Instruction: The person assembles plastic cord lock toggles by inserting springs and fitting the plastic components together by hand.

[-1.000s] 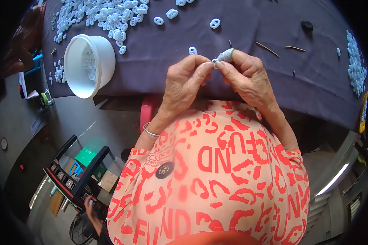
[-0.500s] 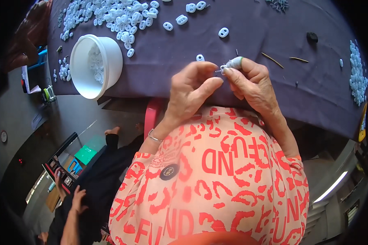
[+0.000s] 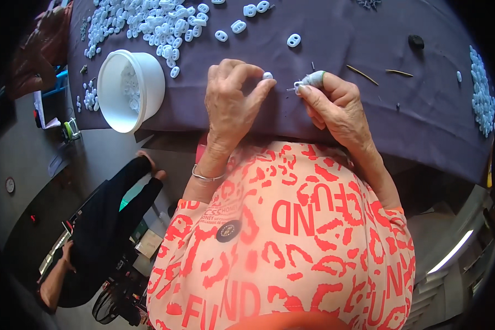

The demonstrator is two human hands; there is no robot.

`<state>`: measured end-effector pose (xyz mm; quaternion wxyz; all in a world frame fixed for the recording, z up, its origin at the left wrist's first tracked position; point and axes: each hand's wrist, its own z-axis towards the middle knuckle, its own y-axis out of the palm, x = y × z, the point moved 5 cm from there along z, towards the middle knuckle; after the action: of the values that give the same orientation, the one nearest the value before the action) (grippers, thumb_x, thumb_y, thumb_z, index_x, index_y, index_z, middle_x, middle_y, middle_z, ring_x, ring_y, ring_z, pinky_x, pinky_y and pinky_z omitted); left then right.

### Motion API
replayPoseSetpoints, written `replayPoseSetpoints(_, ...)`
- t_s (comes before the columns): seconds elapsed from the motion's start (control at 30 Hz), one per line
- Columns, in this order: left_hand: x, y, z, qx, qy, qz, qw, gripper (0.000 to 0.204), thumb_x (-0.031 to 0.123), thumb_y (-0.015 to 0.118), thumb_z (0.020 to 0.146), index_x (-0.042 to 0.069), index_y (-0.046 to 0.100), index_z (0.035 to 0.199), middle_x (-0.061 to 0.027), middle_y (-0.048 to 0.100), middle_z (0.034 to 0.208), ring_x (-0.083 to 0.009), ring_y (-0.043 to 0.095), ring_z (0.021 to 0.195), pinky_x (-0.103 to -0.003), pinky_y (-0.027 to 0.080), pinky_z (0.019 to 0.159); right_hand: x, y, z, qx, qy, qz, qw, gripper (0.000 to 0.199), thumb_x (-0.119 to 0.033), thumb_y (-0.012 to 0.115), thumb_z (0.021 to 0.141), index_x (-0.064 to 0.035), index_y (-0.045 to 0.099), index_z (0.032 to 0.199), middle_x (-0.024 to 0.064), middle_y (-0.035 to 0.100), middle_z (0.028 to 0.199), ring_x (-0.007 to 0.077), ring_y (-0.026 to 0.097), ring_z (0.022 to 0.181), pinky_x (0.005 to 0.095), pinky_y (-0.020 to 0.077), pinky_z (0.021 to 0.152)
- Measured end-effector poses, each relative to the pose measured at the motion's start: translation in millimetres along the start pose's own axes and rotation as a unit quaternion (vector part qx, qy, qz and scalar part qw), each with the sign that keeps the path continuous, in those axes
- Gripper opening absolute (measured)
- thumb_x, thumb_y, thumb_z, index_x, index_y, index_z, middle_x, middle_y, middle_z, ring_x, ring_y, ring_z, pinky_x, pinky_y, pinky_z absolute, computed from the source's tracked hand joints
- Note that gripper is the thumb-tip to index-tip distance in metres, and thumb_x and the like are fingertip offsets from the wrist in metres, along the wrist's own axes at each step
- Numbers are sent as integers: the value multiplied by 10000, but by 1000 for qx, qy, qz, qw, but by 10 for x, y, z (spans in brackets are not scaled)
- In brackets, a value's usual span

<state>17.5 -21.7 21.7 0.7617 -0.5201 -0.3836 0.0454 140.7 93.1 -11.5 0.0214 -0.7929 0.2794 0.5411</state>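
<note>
Since half a second ago, the left hand (image 3: 230,102) has drawn away from the right hand (image 3: 338,107) to one white oval (image 3: 267,76). Nearest, a peach shirt (image 3: 280,242) carries red block lettering, blotchy rings and one round dark badge (image 3: 229,231); one smooth metal bangle (image 3: 206,176) circles the left wrist. The left thumb and index tip flank that oval, narrowly parted; whether they grip it, I cannot tell. The right thumb and wrapped index finger pinch one small white piece (image 3: 298,86) above the dark, creased cloth (image 3: 324,49), a thin coiled spring (image 3: 290,89) jutting from its left. To the left leans one round, glossy white tub (image 3: 157,91), part-filled with white pieces. Beyond lie two slim brownish sticks (image 3: 362,75), one rough black lump (image 3: 416,42), one lone two-holed oval (image 3: 293,40) and, far left, a heap of ovals (image 3: 159,25) too many to count.
</note>
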Motion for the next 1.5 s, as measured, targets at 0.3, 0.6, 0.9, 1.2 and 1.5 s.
replayPoseSetpoints(0.3,-81,144,-236,-107,-319,-553,762,136,63,686,792,14,638,909,-74,665,830,-117,633,678,-191,478,539,-128,36,-87,24,-66,-53,996,120,-115,568,892,0,599,879,-33,505,592,6,388,468,170,293,402)
replayPoseSetpoints(0.6,-83,187,-321,-120,-340,-611,705,158,82,677,799,21,636,939,-91,670,846,-171,660,735,-217,488,563,-207,66,-84,25,-114,-143,983,118,-112,582,881,3,611,874,-38,528,611,8,428,531,171,317,458)
replayPoseSetpoints(0.9,-91,194,-348,-116,-332,-616,705,162,84,683,794,20,636,935,-91,670,843,-173,659,737,-221,491,566,-194,87,-80,18,-109,-153,982,122,-114,593,874,5,610,862,-34,539,633,12,439,553,176,336,475)
replayPoseSetpoints(1.2,-87,196,-354,-118,-330,-608,712,155,75,687,788,15,639,923,-86,667,833,-164,654,725,-222,494,565,-176,102,-84,-1,-90,-175,980,120,-111,591,873,5,600,846,-34,525,641,18,429,567,181,343,494)
replayPoseSetpoints(1.5,-86,189,-371,-117,-343,-585,725,142,74,684,791,8,649,912,-89,667,829,-165,654,726,-219,488,564,-244,120,-90,-1,-124,-238,963,114,-82,596,852,25,576,816,-11,485,557,36,373,512,226,298,458)
